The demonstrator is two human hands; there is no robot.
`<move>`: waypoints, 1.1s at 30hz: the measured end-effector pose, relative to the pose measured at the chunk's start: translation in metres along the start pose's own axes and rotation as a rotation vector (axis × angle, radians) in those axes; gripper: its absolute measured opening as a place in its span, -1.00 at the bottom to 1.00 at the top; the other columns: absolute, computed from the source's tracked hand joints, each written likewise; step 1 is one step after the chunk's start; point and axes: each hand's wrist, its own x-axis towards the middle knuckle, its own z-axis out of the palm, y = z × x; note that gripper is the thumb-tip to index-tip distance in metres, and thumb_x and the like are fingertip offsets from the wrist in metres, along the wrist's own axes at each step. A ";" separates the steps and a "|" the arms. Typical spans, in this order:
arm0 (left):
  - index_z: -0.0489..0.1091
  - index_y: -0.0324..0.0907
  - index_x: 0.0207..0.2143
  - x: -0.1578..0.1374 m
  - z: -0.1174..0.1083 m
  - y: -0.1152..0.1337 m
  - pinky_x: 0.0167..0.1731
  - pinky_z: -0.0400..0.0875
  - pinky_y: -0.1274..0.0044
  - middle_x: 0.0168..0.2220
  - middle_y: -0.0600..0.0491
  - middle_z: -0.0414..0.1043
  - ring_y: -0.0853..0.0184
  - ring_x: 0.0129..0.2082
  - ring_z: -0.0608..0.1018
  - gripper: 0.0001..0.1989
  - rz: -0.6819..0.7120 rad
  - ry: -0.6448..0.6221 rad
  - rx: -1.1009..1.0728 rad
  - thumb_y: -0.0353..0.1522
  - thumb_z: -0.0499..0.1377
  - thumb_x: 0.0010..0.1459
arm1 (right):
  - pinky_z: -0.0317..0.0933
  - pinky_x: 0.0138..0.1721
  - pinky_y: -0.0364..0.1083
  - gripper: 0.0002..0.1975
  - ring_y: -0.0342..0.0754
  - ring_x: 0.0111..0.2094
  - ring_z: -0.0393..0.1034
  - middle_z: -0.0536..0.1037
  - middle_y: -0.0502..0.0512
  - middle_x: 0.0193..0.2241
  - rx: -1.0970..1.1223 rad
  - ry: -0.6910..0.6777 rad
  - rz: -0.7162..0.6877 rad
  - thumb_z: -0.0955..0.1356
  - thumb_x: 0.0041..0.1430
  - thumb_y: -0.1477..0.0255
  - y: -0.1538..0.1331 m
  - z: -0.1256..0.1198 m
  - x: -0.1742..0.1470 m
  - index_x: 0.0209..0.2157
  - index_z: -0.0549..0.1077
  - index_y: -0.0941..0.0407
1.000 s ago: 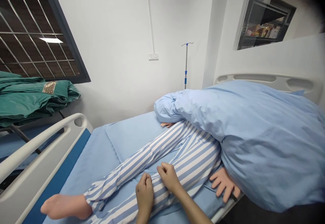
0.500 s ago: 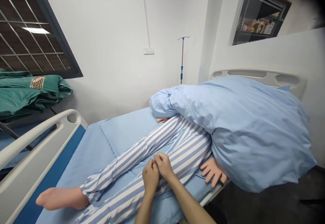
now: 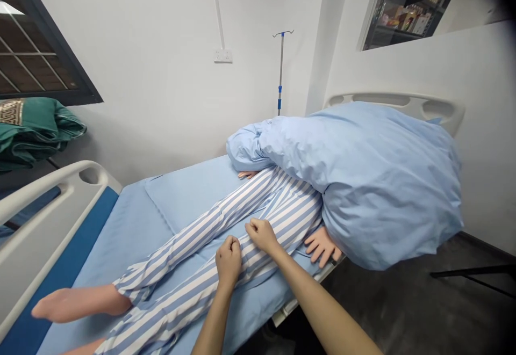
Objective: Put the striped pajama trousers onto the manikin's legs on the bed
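Note:
A mannequin in blue-and-white striped trousers (image 3: 205, 285) lies on the bed, its legs spread a little. Above its nearer leg my left hand (image 3: 229, 261) is closed into a fist, with nothing showing in it. My right hand (image 3: 261, 234), also a fist, is up the same leg towards the hip; nothing shows in it either. I cannot tell whether the fists touch the cloth. A light blue quilt (image 3: 363, 178) is heaped over the mannequin's upper body and hides it. One mannequin hand (image 3: 323, 246) sticks out below the quilt, and a bare foot (image 3: 76, 302) lies at the left.
The bed's footboard (image 3: 68, 194) stands at the left and its headboard (image 3: 397, 99) at the back right. An IV pole (image 3: 281, 70) rises behind the bed by the wall. Folded green cloth (image 3: 44, 124) lies at far left. Black metal legs (image 3: 471, 272) stand on the floor at right.
My two fists, close together before, have moved apart, the right one further towards the hip. The view has shifted, so the bed sits more to the left and higher.

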 end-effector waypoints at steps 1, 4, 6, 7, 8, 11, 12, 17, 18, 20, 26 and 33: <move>0.15 -0.14 -0.63 0.000 -0.001 0.001 -0.50 0.04 0.58 -0.67 0.17 0.17 0.43 -0.59 0.25 -0.82 -0.001 -0.009 -0.009 -0.41 -0.10 -0.02 | -0.16 -0.55 -0.18 -0.69 -0.24 -0.66 -0.09 0.00 -0.13 -0.76 -0.027 0.006 -0.016 0.19 -0.01 0.41 0.002 0.001 -0.002 -0.73 0.01 0.12; 0.15 -0.14 -0.65 0.004 -0.004 0.011 -0.50 0.08 0.59 -0.68 0.17 0.18 0.43 -0.59 0.26 -0.83 -0.032 -0.030 -0.084 -0.43 -0.09 -0.05 | -0.17 -0.56 -0.18 -0.69 -0.24 -0.66 -0.07 0.00 -0.13 -0.75 -0.017 0.045 -0.003 0.17 0.00 0.42 0.005 0.002 -0.004 -0.72 0.00 0.12; 0.14 -0.15 -0.67 0.009 -0.003 0.024 -0.50 0.10 0.60 -0.68 0.17 0.18 0.43 -0.59 0.27 -0.82 -0.049 -0.020 -0.185 -0.44 -0.10 -0.06 | -0.16 -0.57 -0.19 -0.69 -0.24 -0.66 -0.07 0.00 -0.13 -0.74 0.022 0.056 0.023 0.17 0.01 0.41 0.004 0.002 -0.003 -0.72 -0.01 0.12; 0.14 -0.15 -0.67 0.012 -0.001 0.031 -0.50 0.12 0.60 -0.68 0.17 0.18 0.44 -0.60 0.27 -0.82 -0.048 -0.010 -0.242 -0.44 -0.10 -0.07 | -0.16 -0.57 -0.19 -0.69 -0.24 -0.66 -0.08 0.00 -0.13 -0.74 0.037 0.060 0.035 0.17 0.01 0.40 0.004 0.001 -0.002 -0.72 -0.01 0.12; 0.13 -0.15 -0.67 0.014 0.003 0.037 -0.50 0.12 0.60 -0.68 0.17 0.17 0.44 -0.60 0.27 -0.83 -0.040 0.002 -0.293 -0.44 -0.10 -0.07 | -0.16 -0.57 -0.19 -0.69 -0.24 -0.65 -0.07 0.01 -0.13 -0.74 0.049 0.064 0.047 0.17 0.01 0.40 0.004 0.001 -0.001 -0.72 0.00 0.12; 0.10 -0.15 -0.67 0.017 0.020 0.046 -0.52 0.11 0.61 -0.68 0.17 0.14 0.45 -0.60 0.24 -0.83 -0.037 0.029 -0.347 -0.42 -0.10 -0.06 | -0.13 -0.58 -0.20 -0.68 -0.23 -0.65 -0.04 0.04 -0.12 -0.74 0.084 0.073 0.079 0.17 0.02 0.36 0.005 0.000 0.001 -0.72 0.01 0.12; 0.09 -0.15 -0.67 0.016 0.026 0.046 -0.53 0.09 0.61 -0.68 0.17 0.14 0.45 -0.60 0.23 -0.83 -0.044 0.031 -0.319 -0.42 -0.10 -0.06 | -0.13 -0.58 -0.20 -0.68 -0.23 -0.65 -0.03 0.05 -0.12 -0.74 0.095 0.076 0.086 0.17 0.02 0.35 0.005 0.000 0.001 -0.72 0.02 0.12; 0.13 -0.15 -0.64 0.012 0.048 0.032 -0.53 0.01 0.58 -0.66 0.15 0.19 0.43 -0.59 0.22 -0.81 -0.040 0.054 -0.102 -0.42 -0.12 -0.01 | -0.10 -0.58 -0.20 -0.68 -0.23 -0.64 -0.01 0.06 -0.12 -0.74 0.116 0.044 0.081 0.17 0.04 0.33 0.006 0.001 0.000 -0.71 0.03 0.12; 0.14 -0.15 -0.63 0.012 0.048 0.030 -0.53 0.00 0.58 -0.65 0.15 0.20 0.43 -0.59 0.23 -0.81 -0.033 0.052 -0.092 -0.43 -0.12 0.00 | -0.10 -0.58 -0.20 -0.68 -0.23 -0.64 -0.01 0.07 -0.12 -0.74 0.111 0.029 0.075 0.17 0.03 0.34 0.006 0.000 0.001 -0.71 0.04 0.12; 0.16 -0.14 -0.62 0.012 0.048 0.029 -0.52 0.00 0.58 -0.64 0.14 0.22 0.43 -0.58 0.24 -0.80 -0.015 0.040 -0.085 -0.42 -0.12 0.01 | -0.09 -0.57 -0.21 -0.69 -0.23 -0.63 -0.01 0.07 -0.12 -0.74 0.095 -0.008 0.054 0.17 0.02 0.36 0.004 -0.007 0.006 -0.72 0.04 0.13; 0.15 -0.14 -0.63 0.010 0.048 0.032 -0.51 0.01 0.59 -0.64 0.15 0.19 0.44 -0.57 0.23 -0.80 -0.009 0.040 -0.064 -0.43 -0.12 0.01 | -0.10 -0.56 -0.20 -0.67 -0.24 -0.63 -0.04 0.03 -0.11 -0.72 -0.009 0.050 0.035 0.19 0.01 0.33 0.019 -0.049 0.033 -0.72 0.01 0.13; 0.16 -0.16 -0.65 0.010 0.029 0.028 -0.51 0.10 0.61 -0.67 0.15 0.19 0.44 -0.57 0.29 -0.80 -0.024 -0.028 -0.241 -0.47 -0.13 -0.05 | -0.16 -0.57 -0.17 -0.64 -0.23 -0.65 -0.07 -0.01 -0.11 -0.74 -0.204 0.161 0.031 0.18 0.04 0.31 0.046 -0.056 0.029 -0.71 -0.02 0.12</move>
